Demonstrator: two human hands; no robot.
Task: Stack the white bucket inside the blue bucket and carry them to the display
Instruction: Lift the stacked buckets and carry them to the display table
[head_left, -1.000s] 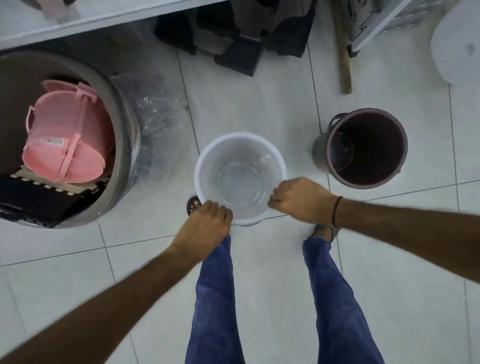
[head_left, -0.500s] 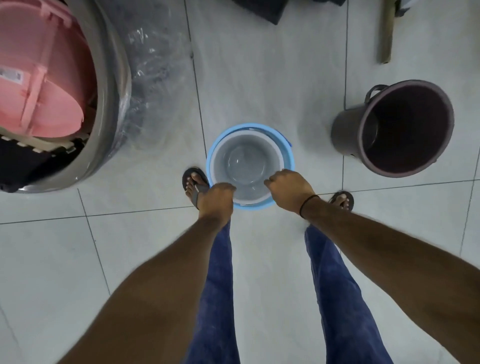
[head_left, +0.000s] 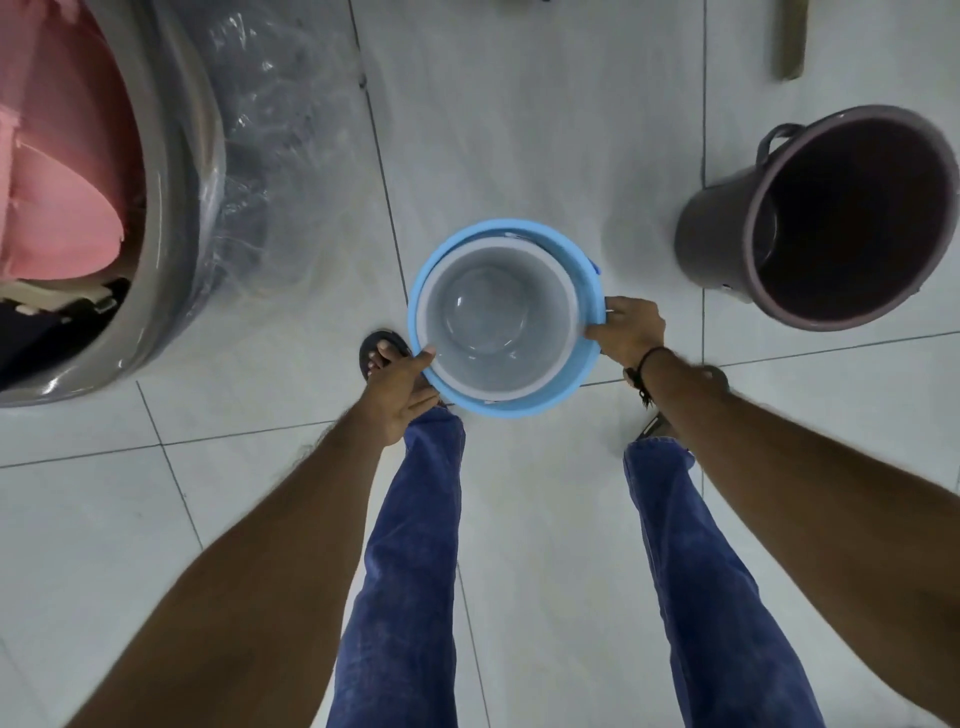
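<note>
The white bucket (head_left: 498, 317) sits nested inside the blue bucket (head_left: 524, 405), whose rim shows as a ring around it, on the tiled floor between my feet. My left hand (head_left: 402, 392) grips the blue rim at the lower left, thumb over the edge. On the right side my right hand (head_left: 626, 330) holds the blue rim, fingers wrapped under it. Both buckets look empty.
A dark maroon bucket (head_left: 779, 244) stands at the right. A large grey tub (head_left: 171, 208) wrapped in clear plastic holds a pink bucket (head_left: 57, 208) at the left. A wooden stick (head_left: 792, 41) lies at the top right. My sandalled foot (head_left: 379, 351) is beside the blue bucket.
The white bucket went down into the blue bucket. My hands moved from the near rim of the white bucket outward to the sides of the blue rim.
</note>
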